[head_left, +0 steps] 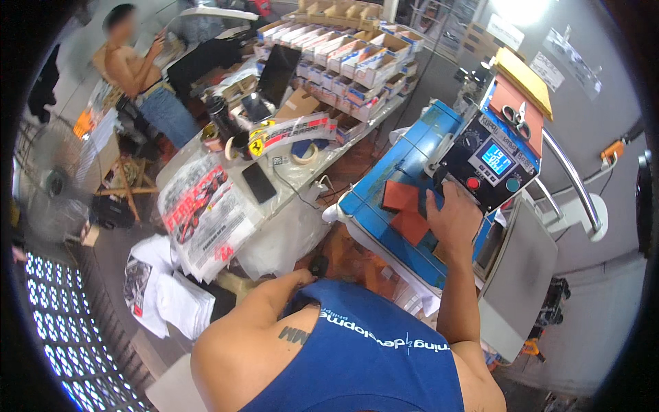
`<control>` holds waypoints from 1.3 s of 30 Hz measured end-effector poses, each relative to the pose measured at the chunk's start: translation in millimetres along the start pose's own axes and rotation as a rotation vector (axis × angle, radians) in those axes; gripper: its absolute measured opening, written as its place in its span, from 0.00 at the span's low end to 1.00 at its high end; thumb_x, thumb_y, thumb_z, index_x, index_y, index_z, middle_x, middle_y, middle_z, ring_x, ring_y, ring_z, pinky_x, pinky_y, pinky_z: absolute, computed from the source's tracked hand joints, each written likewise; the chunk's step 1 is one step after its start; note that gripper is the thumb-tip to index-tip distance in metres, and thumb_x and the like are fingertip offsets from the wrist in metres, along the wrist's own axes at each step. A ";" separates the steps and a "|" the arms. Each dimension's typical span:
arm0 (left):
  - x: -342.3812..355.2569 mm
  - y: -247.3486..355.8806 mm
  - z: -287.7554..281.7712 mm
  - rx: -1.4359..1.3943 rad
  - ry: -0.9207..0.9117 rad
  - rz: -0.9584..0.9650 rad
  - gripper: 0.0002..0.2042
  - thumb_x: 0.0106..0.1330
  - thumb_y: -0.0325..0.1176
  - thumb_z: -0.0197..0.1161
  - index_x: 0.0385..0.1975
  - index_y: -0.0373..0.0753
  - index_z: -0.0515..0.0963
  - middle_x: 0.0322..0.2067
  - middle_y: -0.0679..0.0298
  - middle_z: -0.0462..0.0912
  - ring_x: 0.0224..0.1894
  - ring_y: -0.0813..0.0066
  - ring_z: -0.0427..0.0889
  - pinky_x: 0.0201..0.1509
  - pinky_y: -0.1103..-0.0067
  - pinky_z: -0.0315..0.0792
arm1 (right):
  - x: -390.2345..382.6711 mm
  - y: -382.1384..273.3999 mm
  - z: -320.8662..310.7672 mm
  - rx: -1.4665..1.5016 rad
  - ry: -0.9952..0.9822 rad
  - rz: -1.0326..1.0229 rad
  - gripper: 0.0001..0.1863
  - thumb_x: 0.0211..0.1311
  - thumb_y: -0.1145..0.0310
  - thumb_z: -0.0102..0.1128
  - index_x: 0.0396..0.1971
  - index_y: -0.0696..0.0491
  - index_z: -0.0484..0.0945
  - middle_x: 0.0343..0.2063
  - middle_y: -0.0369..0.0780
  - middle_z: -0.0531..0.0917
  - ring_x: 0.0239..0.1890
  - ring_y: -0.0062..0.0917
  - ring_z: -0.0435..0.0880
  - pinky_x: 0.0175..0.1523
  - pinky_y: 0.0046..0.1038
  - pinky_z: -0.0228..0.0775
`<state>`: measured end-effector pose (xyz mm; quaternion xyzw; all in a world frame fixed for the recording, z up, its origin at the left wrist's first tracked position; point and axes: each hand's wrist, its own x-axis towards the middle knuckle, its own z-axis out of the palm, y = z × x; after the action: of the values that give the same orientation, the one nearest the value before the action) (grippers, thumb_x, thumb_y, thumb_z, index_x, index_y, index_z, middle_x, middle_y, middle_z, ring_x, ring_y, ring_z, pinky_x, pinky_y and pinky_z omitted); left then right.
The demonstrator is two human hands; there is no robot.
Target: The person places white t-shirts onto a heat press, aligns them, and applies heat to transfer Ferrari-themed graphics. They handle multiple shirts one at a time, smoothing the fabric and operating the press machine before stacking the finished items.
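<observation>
My right hand (454,214) reaches up to the lower left edge of a black control box (487,161) with a lit display, a red button and a green button. Its thumb stands apart from the fingers, and the fingertips lie close to the box's corner. Two red square pads (410,228) lie just left of that hand on a blue tabletop (374,189). Low by my waist is my left hand (301,277), next to a small dark object (318,265); its fingers are mostly hidden. Scissors (516,118) with dark handles rest on top of the box.
A metal tube handle (573,182) curves right of the box, above a grey flat plate (518,281). Leftward, a table holds a phone (259,182), printed plastic sheet (206,216), tape roll (305,152) and stacked cartons (350,58). White folded shirts (175,299), a fan (58,182) and a person (137,75) are further left.
</observation>
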<state>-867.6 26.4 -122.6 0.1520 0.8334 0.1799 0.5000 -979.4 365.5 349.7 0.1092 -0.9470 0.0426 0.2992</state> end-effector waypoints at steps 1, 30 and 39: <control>2.0 -3.0 -1.8 0.014 -0.007 0.001 0.18 0.66 0.43 0.61 0.45 0.37 0.87 0.48 0.46 0.87 0.51 0.47 0.86 0.57 0.59 0.78 | 1.5 -0.2 1.5 -0.014 -0.001 0.015 0.18 0.62 0.51 0.67 0.33 0.52 0.81 0.30 0.42 0.87 0.30 0.40 0.88 0.35 0.40 0.80; 5.0 -4.5 -120.0 -1.109 0.348 -0.154 0.22 0.76 0.45 0.56 0.59 0.35 0.77 0.54 0.58 0.84 0.53 0.57 0.84 0.59 0.58 0.77 | -85.1 116.2 -42.5 -0.162 0.035 0.134 0.19 0.57 0.54 0.70 0.18 0.50 0.74 0.16 0.41 0.76 0.19 0.41 0.79 0.27 0.39 0.70; -20.4 48.6 -242.3 -1.609 0.211 0.406 0.27 0.80 0.55 0.50 0.60 0.35 0.74 0.52 0.59 0.85 0.52 0.66 0.84 0.60 0.68 0.76 | -173.0 228.2 -100.7 -0.324 0.123 0.767 0.31 0.74 0.42 0.52 0.32 0.57 0.87 0.34 0.51 0.87 0.39 0.52 0.84 0.49 0.46 0.73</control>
<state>-1069.9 25.0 20.7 -0.1217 0.4494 0.8200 0.3330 -838.4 633.5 328.7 -0.3025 -0.8938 0.0077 0.3309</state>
